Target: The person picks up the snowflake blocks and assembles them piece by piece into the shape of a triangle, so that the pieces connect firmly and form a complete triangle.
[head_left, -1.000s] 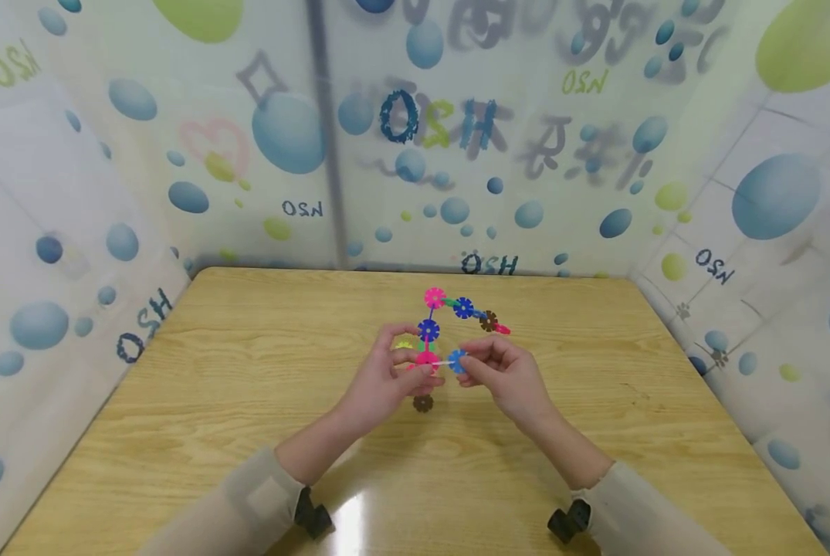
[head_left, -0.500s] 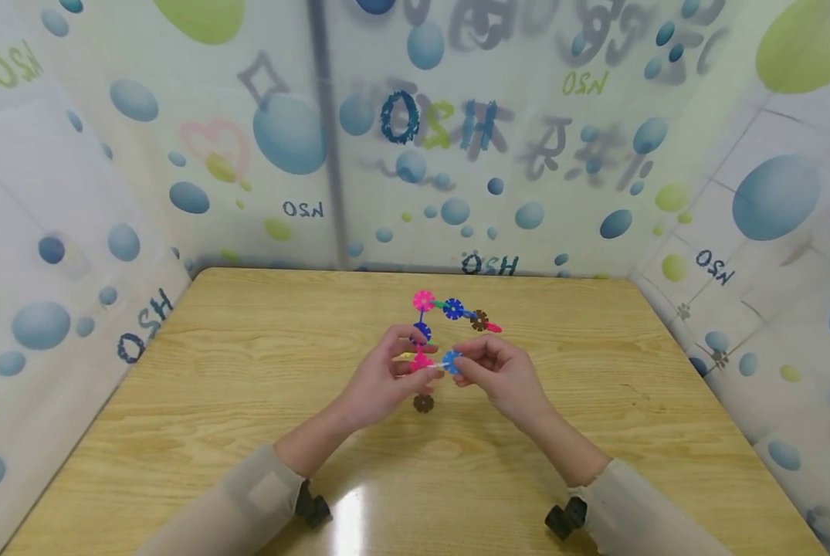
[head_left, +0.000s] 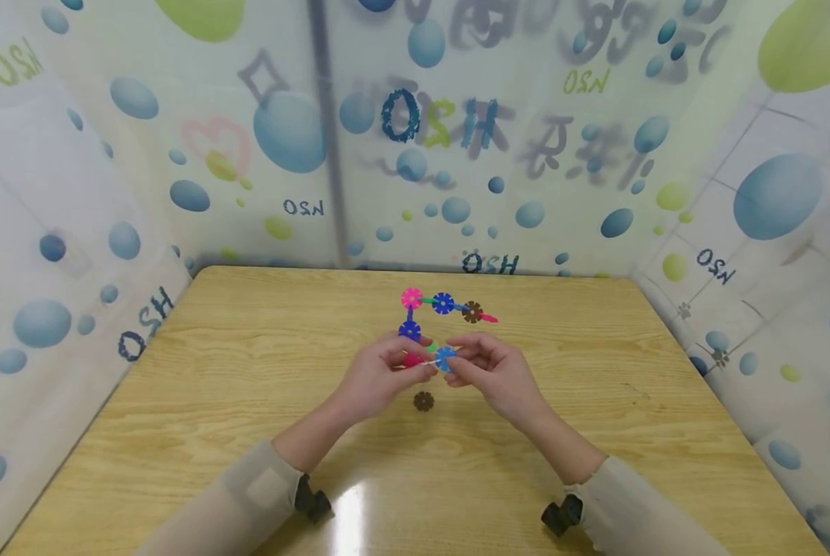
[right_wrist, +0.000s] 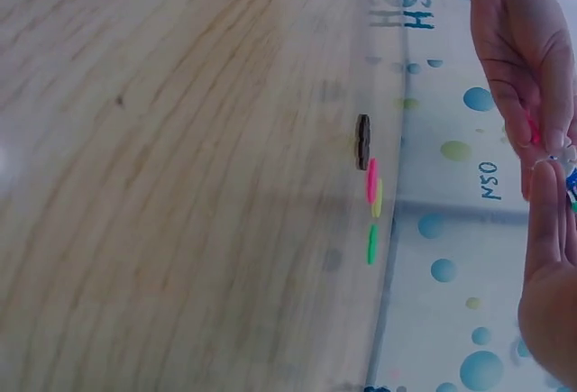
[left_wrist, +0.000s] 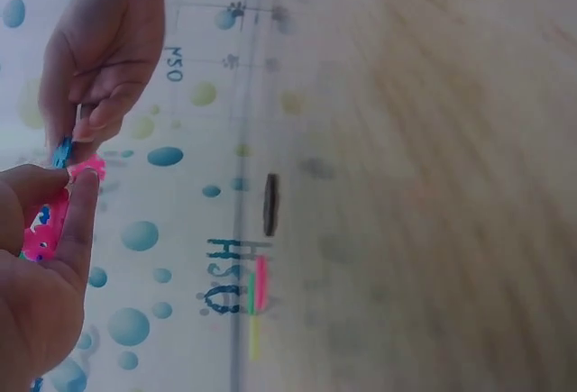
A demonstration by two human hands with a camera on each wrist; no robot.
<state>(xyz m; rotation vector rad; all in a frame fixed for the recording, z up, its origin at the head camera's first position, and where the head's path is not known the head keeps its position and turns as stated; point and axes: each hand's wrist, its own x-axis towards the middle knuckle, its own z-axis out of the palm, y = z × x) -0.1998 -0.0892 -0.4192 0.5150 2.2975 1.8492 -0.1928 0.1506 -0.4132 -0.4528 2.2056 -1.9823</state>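
Observation:
A chain of notched plastic snowflake discs hangs together beyond my hands, with a pink disc (head_left: 411,298) at its corner and a brown disc (head_left: 472,312) near its far right end. My left hand (head_left: 380,378) pinches the near end of this chain between thumb and fingers, partly hiding a pink disc (head_left: 413,360). From there a white disc (head_left: 428,362), seen edge-on, reaches to a light-blue disc (head_left: 445,358). My right hand (head_left: 498,374) pinches that light-blue disc. The fingertips of both hands are close together in the wrist views.
Loose on the wooden table (head_left: 248,332) lies a brown disc (head_left: 424,401), just under the hands. Pink (right_wrist: 372,181), yellow (right_wrist: 378,198) and green (right_wrist: 371,244) discs lie beyond it. Patterned walls (head_left: 415,193) border the table at the back and sides.
The chain has shifted left, and the light-blue disc has moved slightly left with the right hand. The left fingers have drawn nearer the thumb, covering more of the near pink disc.

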